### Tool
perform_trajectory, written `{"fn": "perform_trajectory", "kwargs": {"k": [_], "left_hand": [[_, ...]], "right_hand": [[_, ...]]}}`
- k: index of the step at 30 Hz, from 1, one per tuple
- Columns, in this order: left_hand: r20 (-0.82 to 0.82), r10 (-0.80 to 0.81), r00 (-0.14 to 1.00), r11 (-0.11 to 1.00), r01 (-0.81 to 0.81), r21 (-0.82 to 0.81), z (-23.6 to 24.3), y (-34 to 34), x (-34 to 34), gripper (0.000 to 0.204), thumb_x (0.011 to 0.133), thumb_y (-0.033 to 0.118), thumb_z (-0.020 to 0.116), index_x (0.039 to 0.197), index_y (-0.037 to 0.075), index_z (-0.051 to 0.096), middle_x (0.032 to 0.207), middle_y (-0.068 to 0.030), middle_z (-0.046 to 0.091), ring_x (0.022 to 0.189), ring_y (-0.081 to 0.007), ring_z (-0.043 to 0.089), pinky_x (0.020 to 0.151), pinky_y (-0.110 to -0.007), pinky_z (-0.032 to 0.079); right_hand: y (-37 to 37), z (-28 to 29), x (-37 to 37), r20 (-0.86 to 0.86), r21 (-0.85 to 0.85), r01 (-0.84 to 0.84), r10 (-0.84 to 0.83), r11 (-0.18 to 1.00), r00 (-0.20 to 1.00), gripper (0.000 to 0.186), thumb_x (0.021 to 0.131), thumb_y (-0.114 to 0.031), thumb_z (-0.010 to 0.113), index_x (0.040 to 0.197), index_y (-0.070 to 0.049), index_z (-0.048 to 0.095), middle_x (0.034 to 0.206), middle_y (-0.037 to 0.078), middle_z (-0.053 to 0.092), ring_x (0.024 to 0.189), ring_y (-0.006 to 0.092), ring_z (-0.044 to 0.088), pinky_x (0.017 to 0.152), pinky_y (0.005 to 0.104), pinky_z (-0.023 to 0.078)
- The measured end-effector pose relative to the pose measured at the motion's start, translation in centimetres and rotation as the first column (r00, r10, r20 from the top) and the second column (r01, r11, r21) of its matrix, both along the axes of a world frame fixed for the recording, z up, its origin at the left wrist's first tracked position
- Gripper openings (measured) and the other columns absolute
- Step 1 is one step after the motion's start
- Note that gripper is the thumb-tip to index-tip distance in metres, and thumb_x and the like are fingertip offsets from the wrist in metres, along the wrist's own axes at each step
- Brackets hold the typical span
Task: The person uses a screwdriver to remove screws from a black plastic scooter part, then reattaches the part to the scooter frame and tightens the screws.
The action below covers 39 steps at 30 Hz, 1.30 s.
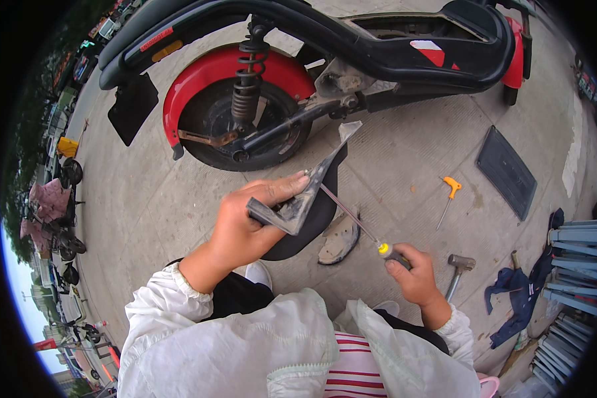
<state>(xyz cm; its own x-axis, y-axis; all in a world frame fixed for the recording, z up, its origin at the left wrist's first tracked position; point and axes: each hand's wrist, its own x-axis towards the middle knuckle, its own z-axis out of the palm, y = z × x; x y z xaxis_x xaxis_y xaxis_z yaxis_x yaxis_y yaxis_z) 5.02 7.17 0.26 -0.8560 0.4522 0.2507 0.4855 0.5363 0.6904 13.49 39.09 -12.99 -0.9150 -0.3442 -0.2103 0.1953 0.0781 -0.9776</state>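
My left hand (235,219) is closed around a dusty black plastic scooter panel (308,199) with a bent edge, holding it tilted above the ground in front of me. In my right hand (414,275) is a screwdriver (385,250) with a yellow and dark handle. Its long thin shaft points up and left, and the tip end meets the panel near my left fingers. Whether the tip sits in a screw or a hole is too small to tell. Below the panel, a dusty curved piece (340,240) lies on the paving.
A black and red electric scooter (391,63) stands across the far side, its rear wheel (245,126) ahead. To the right lie an orange-handled driver (452,186), a flat black panel (507,174), a hammer (460,263), dark cloth (514,312) and stacked blue-grey slats (580,259).
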Motion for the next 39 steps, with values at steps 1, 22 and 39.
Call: {"fn": "perform_trajectory", "kwargs": {"k": [1,22,39], "left_hand": [[0.000,-0.023,1.000,1.000,0.023,0.006,0.0,-0.2,-0.2,0.049,0.074,0.000,0.075,0.123,0.004,0.069,0.120,-0.0180,0.070,0.107,-0.0321,0.069,0.092,-0.036,0.053],[-0.015,-0.006,1.000,0.997,0.007,0.080,0.4,0.0,0.1,0.048,0.074,0.000,0.072,0.122,0.003,0.069,0.120,-0.0201,0.069,0.104,-0.0326,0.069,0.091,-0.036,0.053],[0.141,0.128,0.982,0.984,-0.143,0.107,0.0,0.1,0.2,0.052,0.071,-0.003,0.071,0.123,0.001,0.069,0.125,-0.0181,0.068,0.114,-0.0287,0.066,0.098,-0.035,0.049]], "right_hand": [[0.5,0.3,0.0,0.374,-0.286,-0.064,0.173,0.956,0.911,0.035,0.096,-0.029,0.065,0.104,0.004,0.062,0.078,0.006,0.062,0.061,0.0129,0.055,0.052,0.0282,0.042],[0.0,-1.1,1.2,-0.031,-0.042,0.114,-0.115,0.993,0.993,0.030,0.089,-0.022,0.074,0.105,0.003,0.064,0.079,0.008,0.065,0.066,0.0170,0.062,0.058,0.0322,0.049],[-0.7,-0.3,0.4,-0.247,0.102,0.225,-0.194,0.969,0.949,0.034,0.088,-0.028,0.074,0.103,0.002,0.065,0.077,0.003,0.062,0.070,0.0190,0.062,0.060,0.0355,0.050]]}}
